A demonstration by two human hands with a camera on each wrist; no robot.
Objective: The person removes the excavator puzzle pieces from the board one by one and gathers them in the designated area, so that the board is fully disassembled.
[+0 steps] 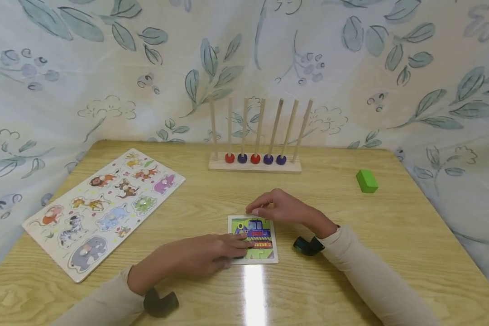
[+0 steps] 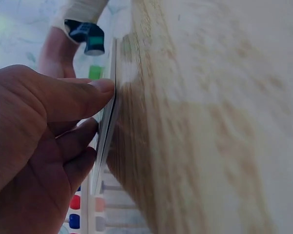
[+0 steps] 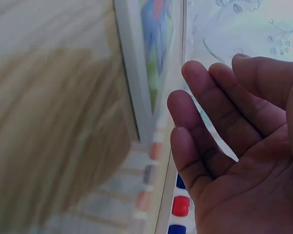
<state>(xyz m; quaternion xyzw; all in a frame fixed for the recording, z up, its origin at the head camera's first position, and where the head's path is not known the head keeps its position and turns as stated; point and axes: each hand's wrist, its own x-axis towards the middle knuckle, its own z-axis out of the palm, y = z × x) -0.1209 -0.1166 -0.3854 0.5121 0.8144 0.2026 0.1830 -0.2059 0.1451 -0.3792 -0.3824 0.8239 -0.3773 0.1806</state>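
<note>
You are resting your left hand (image 1: pixel 208 254) on the small puzzle (image 1: pixel 262 234), its fingers reaching in from the left side and lying fairly straight across the picture. Your left thumb is lying close to the puzzle's near left corner, and this hand is touching rather than grasping. The puzzle is lying flat on the table (image 1: pixel 326 290), in front of you and between your two hands; it is showing a blue vehicle on orange tracks inside a white border. You are holding your right hand (image 1: pixel 285 209) near the puzzle's far right corner, its fingers gently bent and released, and the right wrist view is showing them apart from the frame.

To your left, an animal board (image 1: pixel 112 201) is lying at a slant, showing a lion, a zebra, an elephant and others. Beyond the puzzle, a bead stand (image 1: pixel 254 167) is standing upright near the back edge, its rods carrying two red and three blue beads. Over to your right, a green block (image 1: pixel 367 181) is sitting well apart from your hand. Behind it all, a leaf-patterned cloth (image 1: pixel 269 54) is hanging.
</note>
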